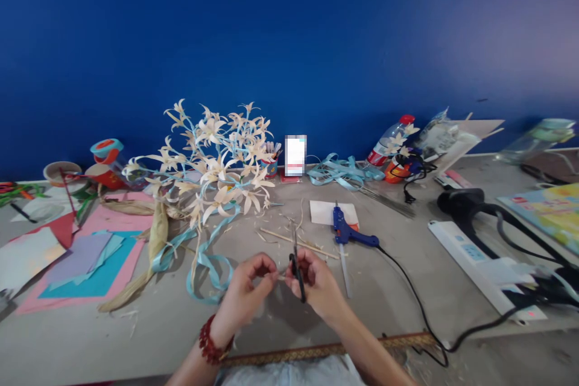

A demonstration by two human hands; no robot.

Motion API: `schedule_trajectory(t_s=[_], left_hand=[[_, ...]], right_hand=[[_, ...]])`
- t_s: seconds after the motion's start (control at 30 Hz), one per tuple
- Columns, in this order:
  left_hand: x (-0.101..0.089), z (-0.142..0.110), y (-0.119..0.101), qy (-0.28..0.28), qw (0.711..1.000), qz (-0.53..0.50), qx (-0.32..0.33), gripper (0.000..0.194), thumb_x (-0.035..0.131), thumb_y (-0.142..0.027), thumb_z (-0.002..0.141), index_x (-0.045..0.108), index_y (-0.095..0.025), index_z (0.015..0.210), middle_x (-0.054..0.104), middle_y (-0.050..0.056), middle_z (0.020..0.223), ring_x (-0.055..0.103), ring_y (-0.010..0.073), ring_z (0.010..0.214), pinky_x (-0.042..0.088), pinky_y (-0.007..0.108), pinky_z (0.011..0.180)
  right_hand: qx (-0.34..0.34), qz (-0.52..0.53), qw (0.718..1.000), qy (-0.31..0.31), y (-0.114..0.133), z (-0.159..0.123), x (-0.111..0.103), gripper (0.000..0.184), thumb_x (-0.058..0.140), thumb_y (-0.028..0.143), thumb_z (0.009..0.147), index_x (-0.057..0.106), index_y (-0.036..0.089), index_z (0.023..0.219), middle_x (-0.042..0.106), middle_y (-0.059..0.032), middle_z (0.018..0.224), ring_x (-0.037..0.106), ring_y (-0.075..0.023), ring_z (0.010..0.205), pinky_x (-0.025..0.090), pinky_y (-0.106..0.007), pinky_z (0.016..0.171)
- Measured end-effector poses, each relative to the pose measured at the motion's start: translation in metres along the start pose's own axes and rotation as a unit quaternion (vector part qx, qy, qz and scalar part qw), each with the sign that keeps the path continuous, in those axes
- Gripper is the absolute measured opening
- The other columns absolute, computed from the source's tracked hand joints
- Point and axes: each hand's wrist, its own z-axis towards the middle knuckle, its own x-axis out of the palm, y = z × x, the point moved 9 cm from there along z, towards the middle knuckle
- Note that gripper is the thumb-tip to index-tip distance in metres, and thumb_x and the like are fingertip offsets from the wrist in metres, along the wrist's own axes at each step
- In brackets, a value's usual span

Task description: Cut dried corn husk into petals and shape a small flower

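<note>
Over the front middle of the table, my right hand point(320, 284) is closed on a pair of black-handled scissors point(297, 276), whose blades point away from me. Just to its left, my left hand point(248, 291) pinches a thin pale strip point(281, 278) between thumb and fingers. That strip reaches across toward the right fingertips; its exact shape is too small to tell. Beyond the hands lie thin dry stalks point(298, 243). Left of them, light blue ribbon point(205, 262) curls beside a bunch of cream flowers point(221, 163) on blue-wrapped stems.
A blue glue gun point(346, 230) rests on a white pad point(321, 211), its cord running to a power strip point(470, 265). Coloured paper sheets point(94, 265) and dry husks point(158, 226) lie left. A bottle point(389, 142), more ribbon point(337, 170) and wires point(389, 202) stand or lie behind.
</note>
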Motion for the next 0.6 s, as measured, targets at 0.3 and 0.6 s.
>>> schedule_trajectory(t_s=[0.3, 0.6], left_hand=[[0.006, -0.005, 0.009, -0.056, 0.984, -0.167, 0.006, 0.018, 0.061, -0.027, 0.087, 0.064, -0.016, 0.073, 0.057, 0.001, 0.072, 0.051, 0.0142, 0.071, 0.040, 0.023, 0.068], [-0.012, 0.000, -0.004, -0.098, 0.980, -0.172, 0.027, 0.014, 0.063, -0.024, 0.084, 0.067, -0.017, 0.073, 0.061, 0.005, 0.092, 0.056, 0.0192, 0.091, 0.041, 0.026, 0.081]], right_hand=[[0.001, 0.030, 0.999, -0.042, -0.001, -0.002, 0.001, 0.032, 0.080, 0.032, 0.066, 0.053, 0.022, 0.080, 0.060, 0.0008, 0.074, 0.056, -0.0166, 0.069, 0.045, -0.026, 0.064], [0.103, 0.011, 0.986, 0.128, -0.029, -0.028, 0.012, 0.056, 0.072, 0.070, 0.062, 0.046, 0.022, 0.076, 0.048, 0.0049, 0.066, 0.046, -0.0116, 0.057, 0.036, -0.024, 0.054]])
